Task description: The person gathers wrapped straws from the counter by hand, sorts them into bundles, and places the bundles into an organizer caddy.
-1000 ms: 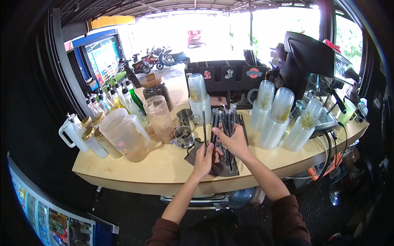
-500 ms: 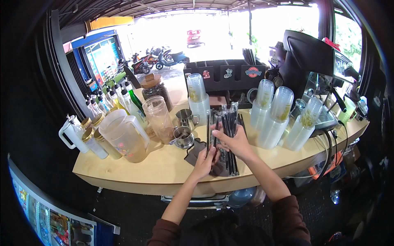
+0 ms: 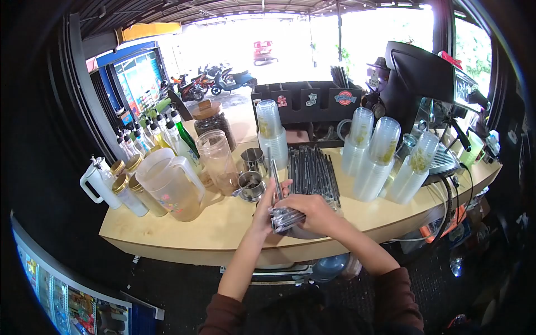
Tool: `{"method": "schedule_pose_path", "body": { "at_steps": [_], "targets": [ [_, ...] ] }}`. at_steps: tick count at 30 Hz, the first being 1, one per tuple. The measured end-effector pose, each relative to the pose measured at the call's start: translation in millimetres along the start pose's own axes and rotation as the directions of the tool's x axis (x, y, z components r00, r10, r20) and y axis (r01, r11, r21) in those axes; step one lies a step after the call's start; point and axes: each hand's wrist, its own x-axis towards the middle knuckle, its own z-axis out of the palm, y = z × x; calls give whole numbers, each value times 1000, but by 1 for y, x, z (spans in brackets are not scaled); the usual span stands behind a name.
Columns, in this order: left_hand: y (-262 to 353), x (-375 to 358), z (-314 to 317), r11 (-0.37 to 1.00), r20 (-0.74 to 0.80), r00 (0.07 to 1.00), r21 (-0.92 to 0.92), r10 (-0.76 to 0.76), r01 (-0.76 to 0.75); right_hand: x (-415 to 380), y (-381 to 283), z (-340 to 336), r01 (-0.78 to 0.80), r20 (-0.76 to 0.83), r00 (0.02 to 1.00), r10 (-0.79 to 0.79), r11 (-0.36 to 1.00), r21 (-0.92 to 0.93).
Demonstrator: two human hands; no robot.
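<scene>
My right hand is wrapped round a bundle of black straws in clear wrappers, its ends tilted toward me and to the left. My left hand is right beside it, gripping a wrapped straw or two that stand nearly upright. The two hands meet over the front of the counter. Just beyond them lies a broad pile of wrapped black straws, its near end partly hidden by my right hand. A metal cup stands close to my left fingers.
Left on the counter are a plastic pitcher, a clear jar and several syrup bottles. Stacked plastic cups stand right, near a coffee machine. A black organizer lines the back.
The bundle in my right hand has tipped from upright to lying toward me, and that hand has come lower. The straw pile behind now shows. My left hand has moved slightly left.
</scene>
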Motion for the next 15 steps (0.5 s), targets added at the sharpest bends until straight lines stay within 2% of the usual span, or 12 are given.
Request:
{"method": "schedule_pose_path", "body": {
  "at_steps": [1,2,4,6,7,9,10,11,12,13,14,15],
  "targets": [
    [2,0,0,990,135,986,-90,-96,109,-1,-1,2,2,0,1000,-2,1000,-2],
    [2,2,0,991,89,996,131,-10,-2,-2,0,4,-22,29,999,23,999,-25],
    [3,4,-4,990,98,995,138,4,-17,-2,1,4,-46,59,997,49,998,-50],
    [5,0,7,988,27,997,137,67,-70,1,4,-1,55,-10,998,-56,997,-61],
    [5,-1,3,989,29,997,134,66,-69,2,1,-4,53,-9,999,-53,997,-63],
    [10,-3,-3,980,114,993,198,11,-34,7,-7,-13,-299,-91,941,325,928,225],
    [11,-5,-5,953,169,986,298,-6,-46,11,-3,-10,-306,-224,900,373,909,283],
    [7,-7,-8,954,169,986,297,-4,-47,14,0,-11,-305,-222,901,372,909,282],
    [-1,-8,-13,826,157,987,551,40,-121,17,2,-13,-366,-173,857,486,809,461],
    [-7,-8,-16,626,157,984,760,86,-176,19,3,-12,-409,-100,806,584,671,619],
    [3,-22,3,568,220,965,781,139,-260,23,6,-8,-444,-71,775,628,621,646],
    [-1,-22,1,567,218,965,781,146,-262,25,4,-6,-443,-67,779,624,623,645]
  ]
}}
